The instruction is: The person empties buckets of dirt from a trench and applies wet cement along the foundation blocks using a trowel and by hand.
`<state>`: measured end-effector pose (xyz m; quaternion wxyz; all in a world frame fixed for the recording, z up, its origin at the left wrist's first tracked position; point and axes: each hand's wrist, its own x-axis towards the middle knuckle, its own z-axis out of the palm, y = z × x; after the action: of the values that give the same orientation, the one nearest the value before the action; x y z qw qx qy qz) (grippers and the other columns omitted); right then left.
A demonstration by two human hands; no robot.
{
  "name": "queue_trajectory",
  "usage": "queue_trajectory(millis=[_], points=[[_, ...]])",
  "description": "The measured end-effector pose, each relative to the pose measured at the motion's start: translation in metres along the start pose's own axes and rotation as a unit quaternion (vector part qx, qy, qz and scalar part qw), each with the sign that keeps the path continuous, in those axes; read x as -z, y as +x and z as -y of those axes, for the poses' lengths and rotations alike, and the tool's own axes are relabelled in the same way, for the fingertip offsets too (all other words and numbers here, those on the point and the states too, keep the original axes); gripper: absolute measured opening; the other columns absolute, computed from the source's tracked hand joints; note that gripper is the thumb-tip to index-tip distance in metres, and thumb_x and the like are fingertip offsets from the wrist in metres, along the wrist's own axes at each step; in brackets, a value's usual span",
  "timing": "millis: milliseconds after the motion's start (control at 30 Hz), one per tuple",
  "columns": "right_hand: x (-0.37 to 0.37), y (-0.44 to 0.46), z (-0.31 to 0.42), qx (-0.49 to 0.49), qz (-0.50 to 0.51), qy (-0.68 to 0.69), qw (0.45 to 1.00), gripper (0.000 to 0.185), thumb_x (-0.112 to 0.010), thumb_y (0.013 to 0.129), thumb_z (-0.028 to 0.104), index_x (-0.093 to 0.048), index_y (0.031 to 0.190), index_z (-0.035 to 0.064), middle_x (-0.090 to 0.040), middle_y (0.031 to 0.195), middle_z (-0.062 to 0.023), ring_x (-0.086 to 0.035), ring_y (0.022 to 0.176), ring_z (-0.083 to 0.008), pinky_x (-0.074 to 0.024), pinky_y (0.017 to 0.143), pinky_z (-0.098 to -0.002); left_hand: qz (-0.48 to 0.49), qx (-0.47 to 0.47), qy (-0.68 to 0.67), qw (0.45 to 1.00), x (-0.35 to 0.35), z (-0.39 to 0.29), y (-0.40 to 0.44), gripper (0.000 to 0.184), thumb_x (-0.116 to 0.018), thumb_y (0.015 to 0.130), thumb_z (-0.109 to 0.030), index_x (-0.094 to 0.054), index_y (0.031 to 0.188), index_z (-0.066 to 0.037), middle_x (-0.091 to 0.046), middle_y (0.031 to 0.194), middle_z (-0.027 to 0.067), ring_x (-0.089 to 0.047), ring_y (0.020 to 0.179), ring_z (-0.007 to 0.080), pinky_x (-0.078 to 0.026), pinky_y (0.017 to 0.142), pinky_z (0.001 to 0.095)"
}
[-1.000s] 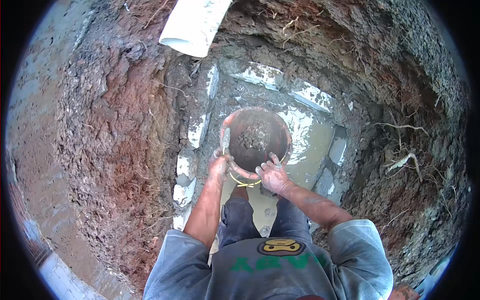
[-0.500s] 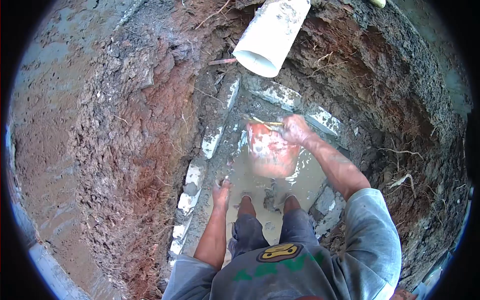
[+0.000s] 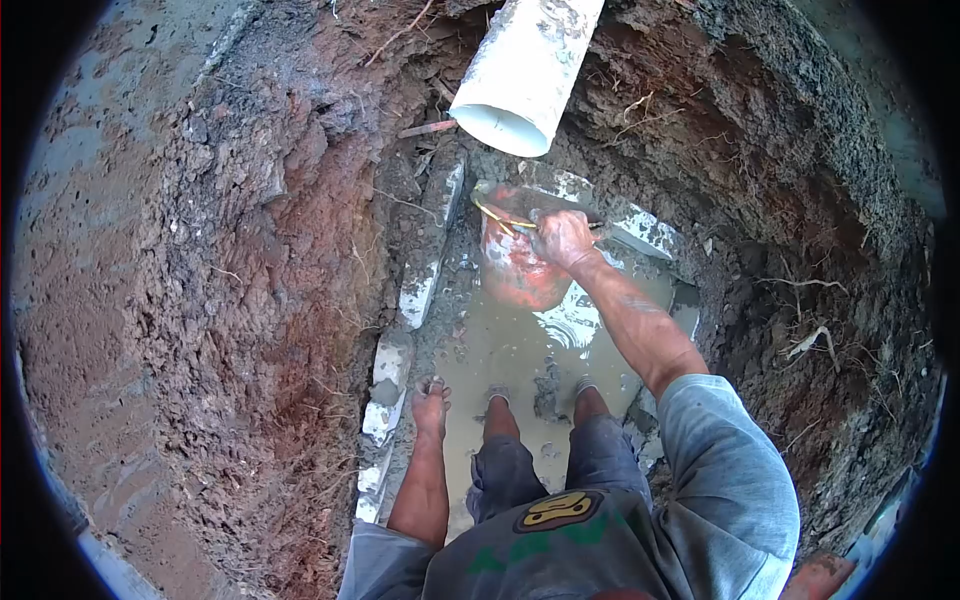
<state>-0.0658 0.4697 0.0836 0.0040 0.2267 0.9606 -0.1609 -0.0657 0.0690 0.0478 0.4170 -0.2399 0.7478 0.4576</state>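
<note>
My right hand [image 3: 563, 238] is closed round the yellowish handle [image 3: 500, 215] of a muddy orange-red bucket [image 3: 522, 275]. The bucket tilts over the far part of the brown water [image 3: 510, 350], its base toward me; what is inside is hidden. My left hand [image 3: 431, 405] is low on the left, fingers curled, beside the mortar-smeared bricks [image 3: 385, 390]. Whether anything is in those fingers cannot be made out. Both my feet stand in the water between the hands.
A white pipe [image 3: 525, 75] juts from the far bank above the bucket. Rows of bricks [image 3: 430, 250] edge the water. Steep earth walls with roots [image 3: 805, 283] rise on both sides. Bare skin of another person [image 3: 818, 575] shows at the lower right.
The bucket has moved away from me and slightly left, tilting over toward the far bricks with my right hand. Ripples now spread on the water. My left hand has lowered slightly.
</note>
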Motion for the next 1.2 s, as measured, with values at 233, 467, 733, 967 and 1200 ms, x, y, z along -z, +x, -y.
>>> queue_trajectory(millis=[233, 467, 733, 967, 1200], points=[[-0.023, -0.078, 0.017, 0.024, 0.01, 0.059, 0.998, 0.022, -0.064, 0.069, 0.03, -0.058, 0.071, 0.0085, -0.061, 0.071, -0.0137, -0.061, 0.066, -0.0332, -0.048, 0.059, -0.0457, 0.034, 0.002, 0.066, 0.997, -0.02, 0.005, -0.014, 0.036, -0.058, 0.086, -0.026, -0.049, 0.115, -0.008, -0.059, 0.098, 0.0044, -0.061, 0.085, 0.0152, -0.046, 0.063, 0.0283], [0.003, -0.039, -0.006, 0.025, 0.091, 0.048, 0.994, 0.024, -0.062, 0.073, 0.031, -0.064, 0.075, 0.008, -0.061, 0.063, -0.0145, -0.061, 0.063, -0.0351, -0.049, 0.061, -0.0458, 0.023, 0.029, 0.056, 0.998, -0.011, 0.013, -0.011, 0.042, -0.057, 0.087, -0.031, -0.046, 0.121, -0.007, -0.059, 0.103, 0.0062, -0.061, 0.087, 0.0175, -0.047, 0.066, 0.0314], [0.049, -0.017, 0.013, 0.079, 0.065, 0.02, 0.995, 0.026, -0.068, 0.061, 0.031, -0.061, 0.07, 0.007, -0.062, 0.066, -0.015, -0.062, 0.063, -0.034, -0.0492, 0.059, -0.0446, 0.055, -0.025, -0.016, 0.998, -0.068, -0.075, -0.023, 0.061, -0.047, 0.087, -0.057, -0.044, 0.123, -0.008, -0.056, 0.116, 0.0114, -0.055, 0.107, 0.028, -0.045, 0.079, 0.0463], [-0.023, -0.123, 0.072, 0.251, 0.143, 0.108, 0.951, 0.034, -0.065, 0.069, 0.038, -0.06, 0.074, 0.0042, -0.061, 0.07, -0.0092, -0.063, 0.068, -0.0265, -0.049, 0.067, -0.0372, -0.011, 0.026, -0.081, 0.996, -0.108, -0.071, 0.011, 0.033, -0.058, 0.08, -0.032, -0.055, 0.098, -0.005, -0.056, 0.097, 0.015, -0.057, 0.086, 0.0236, -0.05, 0.068, 0.0385], [-0.073, -0.052, 0.014, 0.158, 0.34, 0.19, 0.907, 0.055, -0.052, 0.084, 0.051, -0.057, 0.115, 0.0064, -0.058, 0.112, -0.0219, -0.054, 0.105, -0.0376, -0.0444, 0.089, -0.0432, 0.031, 0.058, -0.111, 0.992, -0.075, 0.003, 0.027, 0.027, -0.052, 0.074, 0.003, -0.053, 0.101, 0.0, -0.055, 0.077, 0.0055, -0.056, 0.06, 0.0157, -0.05, 0.055, 0.0294]])
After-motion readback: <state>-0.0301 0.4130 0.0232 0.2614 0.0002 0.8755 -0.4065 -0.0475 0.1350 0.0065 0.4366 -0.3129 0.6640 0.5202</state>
